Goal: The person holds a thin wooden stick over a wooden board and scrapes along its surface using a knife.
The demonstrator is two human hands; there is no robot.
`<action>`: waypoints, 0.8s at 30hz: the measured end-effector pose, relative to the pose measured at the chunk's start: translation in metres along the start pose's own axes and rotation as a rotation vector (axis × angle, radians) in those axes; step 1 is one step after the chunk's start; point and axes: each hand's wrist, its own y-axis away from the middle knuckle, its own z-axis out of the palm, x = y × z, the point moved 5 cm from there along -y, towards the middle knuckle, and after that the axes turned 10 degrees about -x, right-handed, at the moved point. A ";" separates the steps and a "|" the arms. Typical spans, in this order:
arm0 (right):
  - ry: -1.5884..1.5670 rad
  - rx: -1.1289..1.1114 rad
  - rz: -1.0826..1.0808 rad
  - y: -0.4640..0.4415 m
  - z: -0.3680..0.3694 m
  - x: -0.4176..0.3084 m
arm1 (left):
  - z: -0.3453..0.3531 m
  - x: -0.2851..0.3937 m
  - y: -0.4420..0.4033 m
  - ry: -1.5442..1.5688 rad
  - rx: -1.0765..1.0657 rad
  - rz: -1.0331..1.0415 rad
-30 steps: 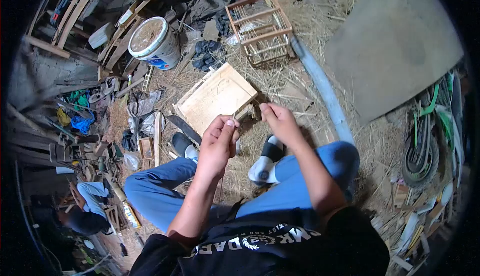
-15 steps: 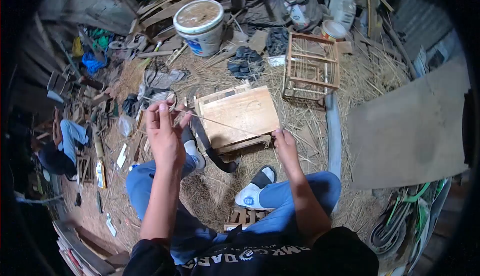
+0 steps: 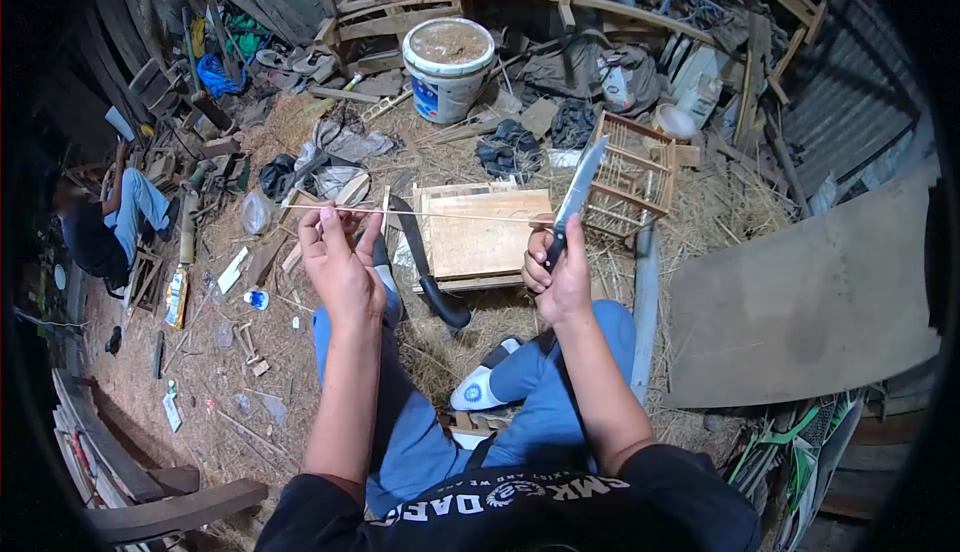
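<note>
one thin stick [image 3: 450, 215], held above wooden box [image 3: 490, 242]: pinched near one end by left hand [image 3: 343, 262]; other end met at right hand [image 3: 562, 277], knife [image 3: 583, 182] gripped there. steadying step judged in hand; careful blade angle called for.

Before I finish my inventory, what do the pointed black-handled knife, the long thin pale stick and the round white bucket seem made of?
Pointed black-handled knife: blade probably steel, by its grey sheen; handle perhaps plastic, plain black. Long thin pale stick: perhaps unpainted bamboo or wood, by its straw colour. Round white bucket: likely plastic, by its smooth, printed wall.
</note>
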 end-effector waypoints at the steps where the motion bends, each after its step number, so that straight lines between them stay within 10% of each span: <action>1: -0.002 0.008 -0.047 0.009 0.007 -0.008 | 0.007 0.003 0.004 0.008 -0.006 -0.013; 24: 0.441 0.302 -0.398 0.173 0.109 -0.158 | 0.069 0.105 0.059 0.058 -0.423 -0.032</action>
